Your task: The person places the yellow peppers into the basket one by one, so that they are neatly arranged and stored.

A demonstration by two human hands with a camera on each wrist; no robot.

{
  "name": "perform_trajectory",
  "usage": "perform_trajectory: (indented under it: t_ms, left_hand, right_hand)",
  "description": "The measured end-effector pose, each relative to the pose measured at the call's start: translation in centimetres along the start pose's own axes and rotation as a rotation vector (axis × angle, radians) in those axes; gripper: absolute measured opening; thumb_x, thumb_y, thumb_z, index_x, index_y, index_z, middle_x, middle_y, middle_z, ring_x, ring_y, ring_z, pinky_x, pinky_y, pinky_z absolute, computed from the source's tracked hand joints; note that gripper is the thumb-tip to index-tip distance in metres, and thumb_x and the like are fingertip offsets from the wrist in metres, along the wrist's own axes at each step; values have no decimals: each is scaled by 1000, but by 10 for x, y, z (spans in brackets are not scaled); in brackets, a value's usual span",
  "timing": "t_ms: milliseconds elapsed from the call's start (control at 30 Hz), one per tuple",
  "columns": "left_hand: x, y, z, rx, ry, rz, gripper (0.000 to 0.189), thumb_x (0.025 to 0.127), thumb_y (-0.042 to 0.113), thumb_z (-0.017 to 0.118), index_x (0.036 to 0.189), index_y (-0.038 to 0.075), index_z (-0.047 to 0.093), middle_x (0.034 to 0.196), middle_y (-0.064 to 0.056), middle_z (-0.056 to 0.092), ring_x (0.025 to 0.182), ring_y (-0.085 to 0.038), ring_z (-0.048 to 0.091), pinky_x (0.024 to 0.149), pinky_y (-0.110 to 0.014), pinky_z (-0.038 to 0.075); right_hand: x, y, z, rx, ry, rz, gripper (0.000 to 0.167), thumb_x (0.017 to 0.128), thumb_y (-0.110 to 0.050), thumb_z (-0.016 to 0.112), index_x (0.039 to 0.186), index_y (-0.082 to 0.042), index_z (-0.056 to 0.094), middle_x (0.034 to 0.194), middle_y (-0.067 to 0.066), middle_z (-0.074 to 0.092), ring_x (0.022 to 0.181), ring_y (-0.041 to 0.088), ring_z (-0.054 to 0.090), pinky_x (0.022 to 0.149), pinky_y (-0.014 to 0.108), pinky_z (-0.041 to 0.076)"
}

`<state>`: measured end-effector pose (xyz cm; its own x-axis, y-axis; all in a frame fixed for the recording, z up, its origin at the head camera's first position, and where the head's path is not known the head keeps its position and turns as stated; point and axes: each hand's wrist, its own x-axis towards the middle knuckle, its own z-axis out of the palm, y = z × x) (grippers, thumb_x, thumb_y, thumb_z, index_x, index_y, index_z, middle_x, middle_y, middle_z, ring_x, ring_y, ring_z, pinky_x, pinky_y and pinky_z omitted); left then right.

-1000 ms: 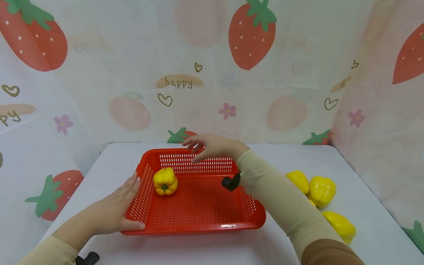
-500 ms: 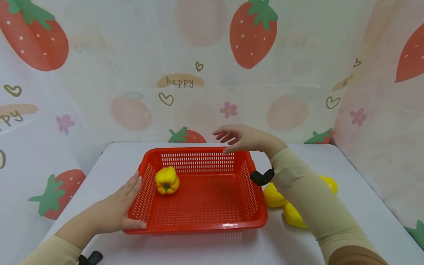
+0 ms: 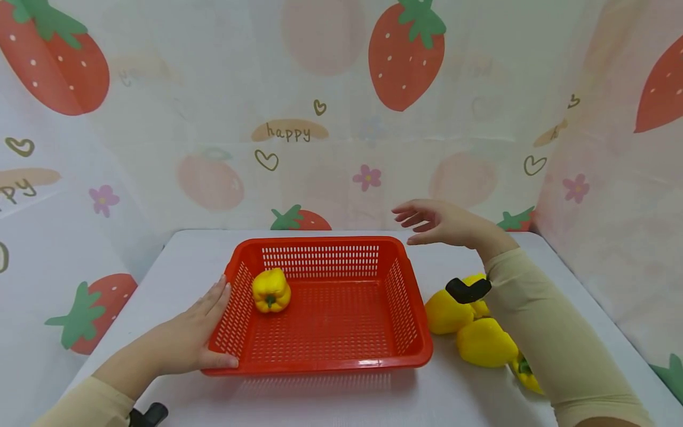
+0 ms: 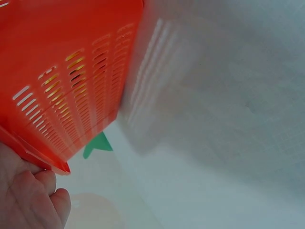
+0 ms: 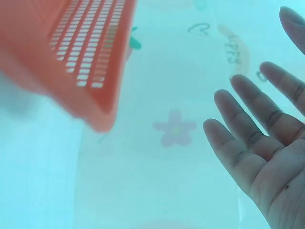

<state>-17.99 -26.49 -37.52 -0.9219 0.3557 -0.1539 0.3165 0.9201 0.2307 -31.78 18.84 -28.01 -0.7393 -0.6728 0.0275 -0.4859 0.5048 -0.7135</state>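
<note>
A red plastic basket (image 3: 328, 363) with slotted walls stands on the table. One yellow bell pepper (image 3: 271, 290) lies inside it, near the left wall, stem toward the near side. My left hand (image 3: 187, 332) rests on the basket's left rim, fingers extended along it and the thumb over the near corner; in the left wrist view only part of this hand shows below the rim. Beyond the basket's far right corner, my right hand (image 3: 443, 222) hovers in the air with loosely bent fingers and holds nothing. Its spread fingers (image 5: 238, 119) show in the right wrist view.
Several yellow bell peppers (image 3: 485, 343) lie in a group on the white table (image 3: 320, 403), just right of the basket; my right forearm covers part of them. A strawberry-printed cloth (image 3: 341, 178) hangs behind the table and at both sides.
My right hand has moved right, from over the basket to beyond its far right corner, empty throughout. The left hand, the basket and the pepper inside have hardly moved.
</note>
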Motion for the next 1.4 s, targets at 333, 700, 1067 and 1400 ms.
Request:
perform_trajectory:
  t_ms: [333,700,1067,1400]
  left_hand:
    - [-1,0,0,2,2,-4,127,59,76,59,147,5,2,153,-16,0,136,-36,14,92,-56,40]
    - [-2,2,-3,30,17,9,125,61,79,55,147,4,4,152,-17,1,136,-38,16,96,-56,36]
    - [-1,0,-1,22,-2,-4,125,60,78,57,147,5,4,153,-16,1,136,-36,15,97,-56,35]
    - [-1,-1,-2,18,-6,-9,125,61,77,57,147,6,3,153,-16,0,136,-37,15,96,-57,36]
  right_hand:
    - [-39,16,-10,-1,31,10,56,83,-16,68,134,-12,43,130,10,48,118,30,47,95,44,42]
    - [-78,32,-18,-19,74,73,54,85,-21,66,133,-11,43,128,9,49,116,27,48,92,32,46]
    - [-119,45,-16,-55,103,86,52,85,-19,65,132,-9,44,126,13,52,105,1,53,85,19,47]
    - [-152,61,-15,-28,87,203,52,87,-19,62,134,-11,41,128,15,49,102,-4,52,80,20,48]
